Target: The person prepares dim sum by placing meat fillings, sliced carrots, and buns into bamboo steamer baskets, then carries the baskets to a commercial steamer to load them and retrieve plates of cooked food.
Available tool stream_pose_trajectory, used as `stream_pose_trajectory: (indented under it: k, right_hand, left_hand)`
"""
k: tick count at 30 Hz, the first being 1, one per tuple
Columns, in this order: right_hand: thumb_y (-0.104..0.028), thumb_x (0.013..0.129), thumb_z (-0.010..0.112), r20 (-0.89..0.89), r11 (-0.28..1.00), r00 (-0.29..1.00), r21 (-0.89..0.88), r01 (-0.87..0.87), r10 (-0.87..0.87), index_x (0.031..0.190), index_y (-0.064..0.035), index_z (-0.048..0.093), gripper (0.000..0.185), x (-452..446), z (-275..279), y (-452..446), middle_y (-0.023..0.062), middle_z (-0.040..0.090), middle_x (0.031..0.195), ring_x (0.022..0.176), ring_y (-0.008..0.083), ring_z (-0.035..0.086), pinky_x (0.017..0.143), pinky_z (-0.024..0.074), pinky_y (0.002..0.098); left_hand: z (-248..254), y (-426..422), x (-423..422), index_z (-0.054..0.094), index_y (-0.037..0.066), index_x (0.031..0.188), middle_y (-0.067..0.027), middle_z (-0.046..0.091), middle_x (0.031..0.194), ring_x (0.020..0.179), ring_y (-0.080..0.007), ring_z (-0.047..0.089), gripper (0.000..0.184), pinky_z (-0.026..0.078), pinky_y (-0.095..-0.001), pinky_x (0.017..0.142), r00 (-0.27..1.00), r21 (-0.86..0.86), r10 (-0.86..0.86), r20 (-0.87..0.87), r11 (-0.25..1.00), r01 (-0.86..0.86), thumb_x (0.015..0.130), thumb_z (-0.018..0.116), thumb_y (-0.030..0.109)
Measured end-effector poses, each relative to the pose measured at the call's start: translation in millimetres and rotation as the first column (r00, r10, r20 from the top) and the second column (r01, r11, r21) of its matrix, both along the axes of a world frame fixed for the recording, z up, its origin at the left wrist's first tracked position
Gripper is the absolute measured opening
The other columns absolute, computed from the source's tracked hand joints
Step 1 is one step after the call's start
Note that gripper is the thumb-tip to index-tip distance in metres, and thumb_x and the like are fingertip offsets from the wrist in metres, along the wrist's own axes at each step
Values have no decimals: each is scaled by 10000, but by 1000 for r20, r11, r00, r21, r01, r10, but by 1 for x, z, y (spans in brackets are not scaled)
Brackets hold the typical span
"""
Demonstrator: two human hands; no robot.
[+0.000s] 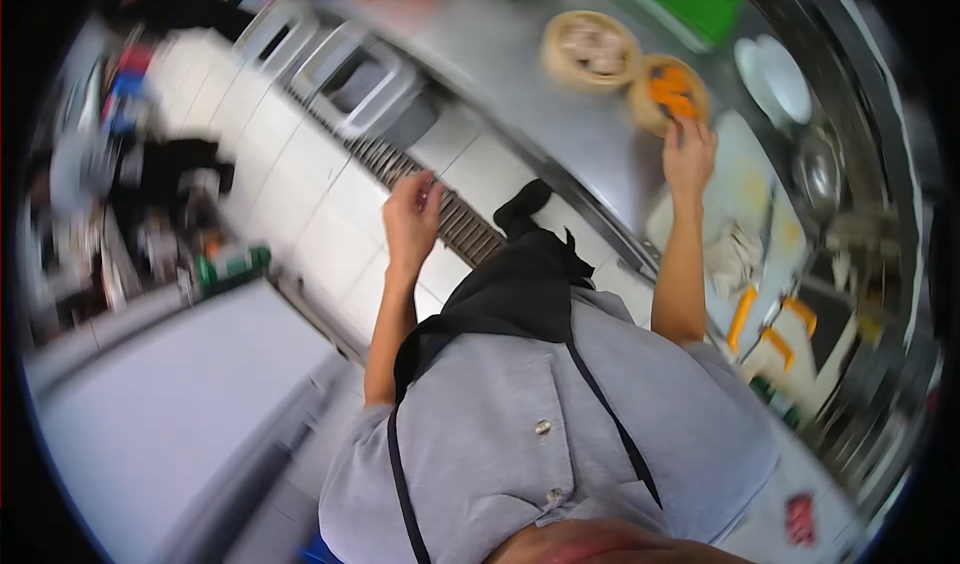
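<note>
Right hand: fingers at orange food, 1 of 2 round baskets; grasp indeterminable. Left hand: fingers curled, contents indeterminable.

A stainless steel surface runs diagonally from the top of the frame toward lower right. Near the top, a round basket of pale pieces sits beside a round basket of orange pieces, with a green container just above the pair. White bowls stand at upper right. Right of center, a pale board lies near a crumpled cloth, with orange-handled tools below. A red item, too blurred to identify, rests at lower right.
</note>
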State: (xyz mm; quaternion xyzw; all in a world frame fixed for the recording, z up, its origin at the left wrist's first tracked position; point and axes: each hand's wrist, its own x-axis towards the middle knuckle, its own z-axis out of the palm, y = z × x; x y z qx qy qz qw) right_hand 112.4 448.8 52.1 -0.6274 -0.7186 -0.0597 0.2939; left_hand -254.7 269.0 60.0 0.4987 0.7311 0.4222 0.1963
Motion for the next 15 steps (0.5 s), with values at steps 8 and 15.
stream_pose_trajectory:
  k: [8,15]
  right_hand:
    - [-154,850,626,90,413,409,-352,-840,908,1047,-64,640,217,-221,-38,-207,129,627,985,982,342,562,806,484,435]
    - [-216,827,671,-140,-574,-602,-529,-626,786,1123,-109,621,319,-388,-3,-521,112,635,948,962,323,587,764,516,437]
  left_hand:
    - [-34,-385,43,685,20,947,-171,667,882,822,-355,641,157,506,-428,732,750,-190,659,58,745,-639,806,616,18]
    - [-24,-635,81,686,32,1007,-168,660,1024,939,-334,636,229,506,-401,830,153,-129,972,-176,132,-983,794,611,-6]
